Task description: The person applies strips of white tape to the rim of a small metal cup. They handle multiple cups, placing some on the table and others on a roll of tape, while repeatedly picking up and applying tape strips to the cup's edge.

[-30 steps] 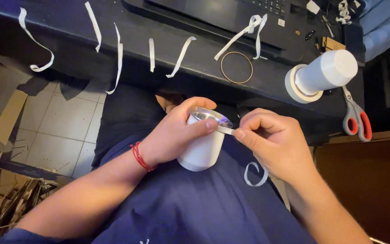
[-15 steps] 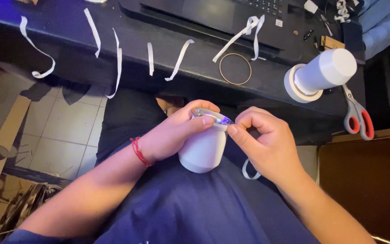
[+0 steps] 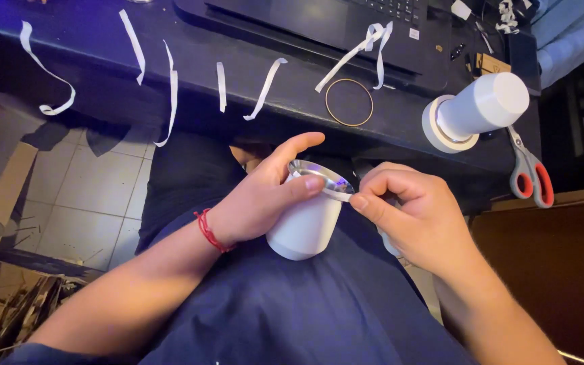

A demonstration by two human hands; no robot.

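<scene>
The left hand (image 3: 265,203) is wrapped around a small white cup-shaped housing (image 3: 303,226) held over the lap, fingers closed on its side and the thumb raised clear toward twelve o'clock. A round shiny reflective disc (image 3: 320,177) sits tilted at the housing's mouth, the left forefinger pressing its near edge. The right hand (image 3: 417,216), at three o'clock from the housing, is closed in a pinch, thumb and forefinger meeting at the disc's rim on what looks like a strip of white tape, though the strip itself is too small to be sure of. The step in hand appears to be fixing the disc to the rim; the next move would call for steady pressure around the edge while the left hand keeps the housing from turning. On the dark desk (image 3: 103,74) at twelve o'clock hang cut white tape strips (image 3: 171,91), with a thin metal ring (image 3: 349,102), a second white housing standing in a roll of tape (image 3: 478,109), and red-handled scissors (image 3: 528,172) at two o'clock.
</scene>
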